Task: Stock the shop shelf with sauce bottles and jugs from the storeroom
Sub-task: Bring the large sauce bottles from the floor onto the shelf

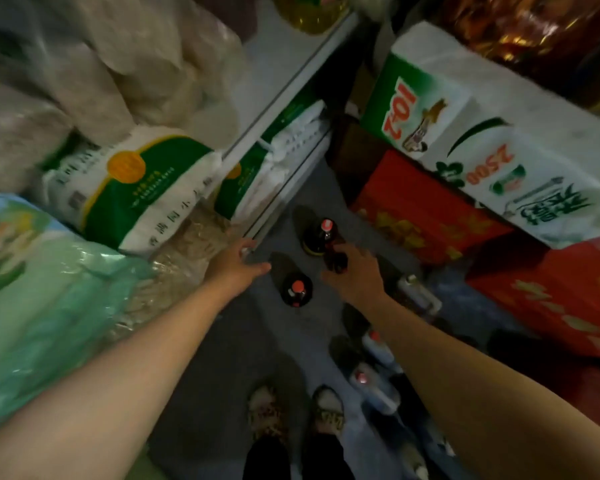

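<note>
Two dark sauce bottles with red caps stand on the grey floor: one far [321,237], one nearer [296,289]. A third dark bottle [336,259] sits under my right hand [355,273], whose fingers curl onto it. My left hand [238,265] reaches down with fingers spread, empty, just left of the nearer bottle. Several pale jugs with red caps [374,348] stand in a row along the floor at right, partly behind my right forearm.
White shelf unit [284,98] at left holds rice sacks [132,188] and a green plastic bag [42,306]. Red cartons [426,216] and tissue packs [499,133] stack on the right. My feet in patterned slippers [267,414] stand on the narrow aisle floor.
</note>
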The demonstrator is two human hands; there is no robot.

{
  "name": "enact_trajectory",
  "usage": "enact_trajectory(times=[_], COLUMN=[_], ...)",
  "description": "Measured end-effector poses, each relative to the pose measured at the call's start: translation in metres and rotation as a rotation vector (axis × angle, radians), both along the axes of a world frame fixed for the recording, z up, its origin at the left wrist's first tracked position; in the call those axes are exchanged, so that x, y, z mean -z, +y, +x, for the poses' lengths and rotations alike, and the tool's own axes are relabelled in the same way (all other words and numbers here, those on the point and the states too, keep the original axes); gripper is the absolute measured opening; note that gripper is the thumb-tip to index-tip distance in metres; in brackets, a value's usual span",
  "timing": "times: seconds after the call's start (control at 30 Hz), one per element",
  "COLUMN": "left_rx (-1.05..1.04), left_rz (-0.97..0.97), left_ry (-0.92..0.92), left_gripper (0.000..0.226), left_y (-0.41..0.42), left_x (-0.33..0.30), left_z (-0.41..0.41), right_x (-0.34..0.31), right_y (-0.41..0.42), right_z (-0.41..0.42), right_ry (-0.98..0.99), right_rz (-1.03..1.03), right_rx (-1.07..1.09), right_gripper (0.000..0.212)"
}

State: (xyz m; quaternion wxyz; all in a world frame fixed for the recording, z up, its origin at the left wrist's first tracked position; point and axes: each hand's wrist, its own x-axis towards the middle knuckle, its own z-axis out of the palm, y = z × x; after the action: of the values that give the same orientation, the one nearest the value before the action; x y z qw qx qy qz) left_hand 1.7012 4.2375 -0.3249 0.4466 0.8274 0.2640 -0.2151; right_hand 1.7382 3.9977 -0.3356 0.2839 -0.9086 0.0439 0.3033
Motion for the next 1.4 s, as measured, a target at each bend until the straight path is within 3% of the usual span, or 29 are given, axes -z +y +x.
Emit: enact_trajectory(times=[0.3, 0.43, 0.53, 0.77, 0.9, 1.0, 1.1, 1.3, 1.4], left_rx=[0.260, 0.389, 0.395, 0.340, 0.342, 0.322, 0.337, 0.190, 0.123], left_rz=[-0.030, -0.066, -0.093, -0.255, -0.260, -0.240, -0.241, -0.237, -0.282], left_ry=[0.167, 0.152, 0.130, 0.035, 0.019, -0.001, -0.047, -0.054, -0.070], left_gripper=[0.073, 0.069, 0.079, 0.072, 0.081, 0.079, 0.081, 0.056, 0.050], left_y=[-0.024, -0.040, -0.046, -0.045, -0.056, -0.069, -0.075, -0.076, -0.080], left_x=[0.204, 0.274, 0.314, 0.353, 0.359, 0.359, 0.365, 0.380, 0.388], left_z=[-0.001, 0.006, 0.014, 0.026, 0.044, 0.068, 0.084, 0.086, 0.088], right_x=[0.222, 0.304, 0.346, 0.392, 0.402, 0.410, 0.419, 0.431, 0.439], right_y=[-0.024, -0.027, -0.026, -0.017, -0.015, -0.015, -0.015, -0.020, -0.020], right_z=[-0.036, -0.049, -0.054, -0.066, -0.071, -0.067, -0.059, -0.035, -0.027], right_ry=[0.177, 0.187, 0.218, 0.264, 0.271, 0.254, 0.194, 0.144, 0.112], right_rz=[0.061, 0.116, 0.167, 0.330, 0.394, 0.423, 0.456, 0.573, 0.576], right_rx=[0.167, 0.216, 0.250, 0.369, 0.419, 0.461, 0.508, 0.616, 0.628], right_gripper=[0.067, 0.060, 0.057, 0.056, 0.079, 0.083, 0.078, 0.053, 0.057])
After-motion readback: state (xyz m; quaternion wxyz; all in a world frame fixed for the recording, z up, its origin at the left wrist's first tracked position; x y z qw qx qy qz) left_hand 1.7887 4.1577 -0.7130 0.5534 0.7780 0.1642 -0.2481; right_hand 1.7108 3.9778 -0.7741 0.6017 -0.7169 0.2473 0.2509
